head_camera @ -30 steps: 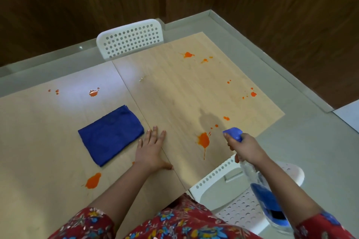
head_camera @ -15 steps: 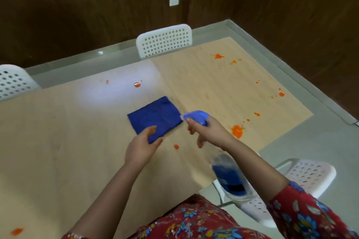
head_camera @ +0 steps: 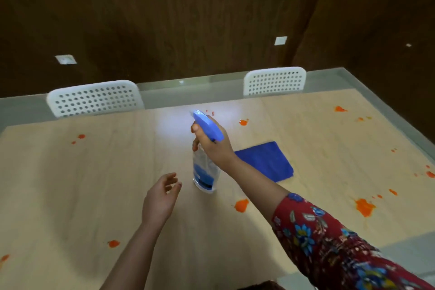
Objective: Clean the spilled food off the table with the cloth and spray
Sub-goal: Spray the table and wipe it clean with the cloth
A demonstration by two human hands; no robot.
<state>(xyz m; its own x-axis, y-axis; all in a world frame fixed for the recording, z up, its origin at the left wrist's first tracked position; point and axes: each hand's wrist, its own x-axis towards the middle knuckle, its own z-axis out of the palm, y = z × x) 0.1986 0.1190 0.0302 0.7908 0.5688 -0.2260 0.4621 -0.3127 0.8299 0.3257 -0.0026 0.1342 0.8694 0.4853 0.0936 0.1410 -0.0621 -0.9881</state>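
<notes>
My right hand (head_camera: 213,146) grips the neck of a clear spray bottle (head_camera: 205,172) with a blue trigger head, held upright above the middle of the wooden table (head_camera: 82,183), nozzle pointing away from me. My left hand (head_camera: 161,198) hovers just left of the bottle, fingers loosely curled, holding nothing. A folded blue cloth (head_camera: 266,161) lies flat on the table to the right of the bottle, partly behind my right forearm. Orange food splats dot the table: one (head_camera: 241,205) near the bottle, a large one (head_camera: 364,206) at the right, smaller ones (head_camera: 113,243) to the left.
Two white perforated chairs (head_camera: 94,99) (head_camera: 274,81) stand at the table's far edge. More orange spots (head_camera: 340,109) lie near the far right corner and one (head_camera: 81,136) at the left. Dark wood-panelled walls rise behind a grey floor.
My view has swung left. My right hand carried the spray bottle over the table and stood it upright near the middle. My left hand came off the cloth and now hovers beside the bottle.
</notes>
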